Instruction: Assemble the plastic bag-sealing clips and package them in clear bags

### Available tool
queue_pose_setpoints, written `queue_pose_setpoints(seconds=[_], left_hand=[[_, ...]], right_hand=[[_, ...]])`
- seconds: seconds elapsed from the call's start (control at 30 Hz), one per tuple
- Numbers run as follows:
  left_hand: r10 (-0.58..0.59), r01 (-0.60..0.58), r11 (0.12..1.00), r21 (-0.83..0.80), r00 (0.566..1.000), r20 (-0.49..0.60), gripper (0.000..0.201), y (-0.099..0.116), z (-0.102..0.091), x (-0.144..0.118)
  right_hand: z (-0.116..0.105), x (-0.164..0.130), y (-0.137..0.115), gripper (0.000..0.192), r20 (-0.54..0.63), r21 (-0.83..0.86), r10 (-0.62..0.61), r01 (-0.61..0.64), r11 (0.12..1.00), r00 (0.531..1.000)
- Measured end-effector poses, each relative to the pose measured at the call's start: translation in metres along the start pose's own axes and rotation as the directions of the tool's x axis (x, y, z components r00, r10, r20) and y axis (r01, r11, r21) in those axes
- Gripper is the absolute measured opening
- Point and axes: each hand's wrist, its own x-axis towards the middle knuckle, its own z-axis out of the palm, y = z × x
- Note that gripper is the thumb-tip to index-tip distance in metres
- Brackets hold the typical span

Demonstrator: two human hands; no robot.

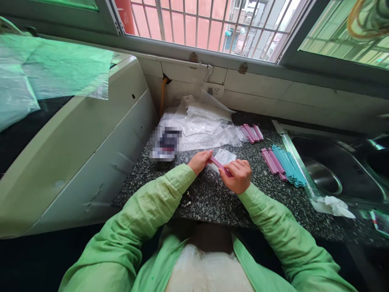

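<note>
A slim pink plastic strip (217, 164) spans the gap between my two hands above the speckled countertop. My left hand (199, 162) pinches its far left end. Closed around the near right end is my right hand (238, 176), with the thumb along it. A small clear plastic bag (225, 155) lies just behind and under the strip; whether a hand touches it, I cannot tell. To the right, several pink strips (272, 161) lie beside a row of blue strips (288, 165). Another small group of pink strips (249, 133) rests farther back.
Clear plastic bags (203, 121) are heaped against the tiled wall. A blurred-out packet (166, 143) sits left of them. A large pale appliance (121, 134) bounds the left side, a sink (343, 162) the right. Small shiny bits (188, 198) lie near my left sleeve; crumpled tissue (338, 206) lies by the sink.
</note>
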Motion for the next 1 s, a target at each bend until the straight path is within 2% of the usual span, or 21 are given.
queue_pose_setpoints(seconds=[0.57, 1.0], left_hand=[[-0.035, 0.036, 0.996, -0.084, 0.999, 0.010, 0.038, -0.0022, 0.0010, 0.0012], [-0.111, 0.114, 0.978, -0.173, 0.994, 0.025, 0.036, 0.0005, 0.0008, -0.0005]], right_hand=[[0.0003, -0.0012, -0.0002, 0.021, 0.025, 0.006, 0.012, -0.012, 1.000, 1.000], [0.0001, -0.0015, 0.0007, 0.018, 0.033, -0.005, 0.034, -0.033, 0.999, 0.999]])
